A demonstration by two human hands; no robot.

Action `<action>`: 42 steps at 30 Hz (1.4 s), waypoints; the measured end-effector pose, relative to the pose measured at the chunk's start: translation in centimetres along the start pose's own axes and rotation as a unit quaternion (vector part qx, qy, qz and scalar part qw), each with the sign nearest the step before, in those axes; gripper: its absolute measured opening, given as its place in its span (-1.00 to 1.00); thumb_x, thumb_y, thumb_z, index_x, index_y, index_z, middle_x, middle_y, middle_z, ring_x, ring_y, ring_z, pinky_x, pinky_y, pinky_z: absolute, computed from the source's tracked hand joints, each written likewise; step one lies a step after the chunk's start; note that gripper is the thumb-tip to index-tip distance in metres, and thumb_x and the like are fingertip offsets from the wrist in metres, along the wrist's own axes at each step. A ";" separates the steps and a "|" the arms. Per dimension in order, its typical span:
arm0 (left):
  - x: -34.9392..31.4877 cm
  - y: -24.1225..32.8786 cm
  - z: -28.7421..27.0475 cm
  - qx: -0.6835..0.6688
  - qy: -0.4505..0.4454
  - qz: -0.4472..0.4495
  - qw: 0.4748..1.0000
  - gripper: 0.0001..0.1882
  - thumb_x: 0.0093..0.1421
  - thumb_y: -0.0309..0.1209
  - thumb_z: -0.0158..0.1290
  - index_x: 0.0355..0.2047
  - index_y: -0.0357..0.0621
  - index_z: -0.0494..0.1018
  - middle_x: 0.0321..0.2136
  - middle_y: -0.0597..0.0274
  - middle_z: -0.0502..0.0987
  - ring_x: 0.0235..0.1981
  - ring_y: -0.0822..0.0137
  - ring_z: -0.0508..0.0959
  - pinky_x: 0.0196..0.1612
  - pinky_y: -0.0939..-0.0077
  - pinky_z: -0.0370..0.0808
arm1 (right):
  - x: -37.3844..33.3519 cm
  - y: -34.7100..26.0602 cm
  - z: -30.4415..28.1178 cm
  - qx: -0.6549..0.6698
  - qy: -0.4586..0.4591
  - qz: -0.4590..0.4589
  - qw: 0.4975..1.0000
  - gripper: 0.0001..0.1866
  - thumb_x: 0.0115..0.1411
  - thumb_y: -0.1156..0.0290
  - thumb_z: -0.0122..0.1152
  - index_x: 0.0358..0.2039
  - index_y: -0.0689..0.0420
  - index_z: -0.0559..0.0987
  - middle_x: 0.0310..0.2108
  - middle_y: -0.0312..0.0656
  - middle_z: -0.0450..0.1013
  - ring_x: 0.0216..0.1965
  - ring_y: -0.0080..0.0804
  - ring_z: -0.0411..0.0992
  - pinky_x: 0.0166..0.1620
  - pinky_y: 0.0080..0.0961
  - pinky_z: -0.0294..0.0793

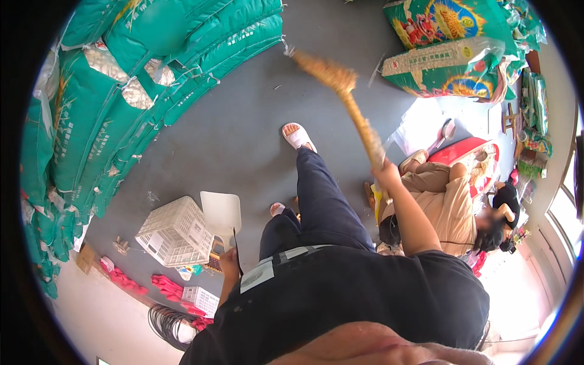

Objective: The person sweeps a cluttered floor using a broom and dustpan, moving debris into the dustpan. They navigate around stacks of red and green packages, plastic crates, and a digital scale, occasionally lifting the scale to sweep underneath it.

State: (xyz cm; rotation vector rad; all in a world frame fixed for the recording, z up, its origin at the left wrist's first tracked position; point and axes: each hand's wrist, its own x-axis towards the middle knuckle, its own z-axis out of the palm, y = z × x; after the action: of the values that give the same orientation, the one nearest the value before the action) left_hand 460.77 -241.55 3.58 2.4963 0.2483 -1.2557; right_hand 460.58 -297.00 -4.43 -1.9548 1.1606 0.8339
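Observation:
My right hand [387, 172] grips the handle of a straw broom [345, 91], whose bristle end reaches out over the grey floor toward the far sacks. My left hand [229, 263] hangs low at my side and holds the thin dark handle of a white dustpan [221, 212], which sits near the floor beside my legs. I stand in dark trousers and white sandals, one foot [297, 136] stepped forward.
Green sacks [109, 103] are stacked along the left. More printed sacks [450, 55] lie at the top right. A white plastic basket [176, 232] stands at my left. Another person in beige [453, 207] sits low at my right by a red basin [462, 151].

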 end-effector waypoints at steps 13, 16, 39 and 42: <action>-7.2 -12.5 9.9 -0.166 0.126 -0.007 0.978 -0.80 0.01 -0.34 -0.06 -0.42 -0.17 0.47 -0.60 0.01 0.44 -0.49 0.16 0.41 -0.38 0.41 0.30 | -1.6 -3.9 19.9 0.212 -0.064 0.062 0.973 -0.60 -0.17 0.44 0.18 -0.27 0.26 0.33 -0.59 -0.12 0.34 -0.67 -0.33 0.36 -0.70 -0.42 0.37; -10.4 -18.6 12.5 -0.233 0.112 -0.048 0.965 -0.79 0.02 -0.31 -0.07 -0.42 -0.12 0.48 -0.58 0.02 0.42 -0.49 0.16 0.41 -0.41 0.40 0.31 | -8.4 -5.3 27.7 0.104 -0.138 0.022 0.985 -0.59 -0.21 0.45 0.19 -0.28 0.25 0.36 -0.55 -0.08 0.37 -0.62 -0.28 0.39 -0.65 -0.41 0.41; -27.5 -36.6 27.0 -0.446 0.058 -0.258 0.855 -0.73 0.07 -0.27 -0.10 -0.40 -0.21 0.47 -0.73 0.34 0.40 -0.65 0.52 0.37 -0.57 0.62 0.31 | -23.9 6.0 33.4 -0.008 -0.089 -0.011 0.996 -0.55 -0.14 0.36 0.18 -0.20 0.15 0.32 -0.53 -0.16 0.36 -0.61 -0.37 0.36 -0.57 -0.43 0.38; -25.7 -37.7 27.6 -0.426 0.036 -0.229 0.874 -0.73 0.08 -0.28 -0.12 -0.39 -0.21 0.46 -0.70 0.33 0.41 -0.63 0.52 0.38 -0.56 0.62 0.32 | -18.3 7.9 29.6 0.213 -0.052 0.116 0.969 -0.66 -0.07 0.32 0.11 -0.31 0.15 0.26 -0.67 -0.18 0.27 -0.77 -0.37 0.27 -0.78 -0.49 0.29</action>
State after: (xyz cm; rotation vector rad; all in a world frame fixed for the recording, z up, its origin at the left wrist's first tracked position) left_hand 413.54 -216.95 0.77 1.7372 1.1844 -0.8918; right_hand 441.22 -267.17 -7.73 -1.4298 1.3911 0.7215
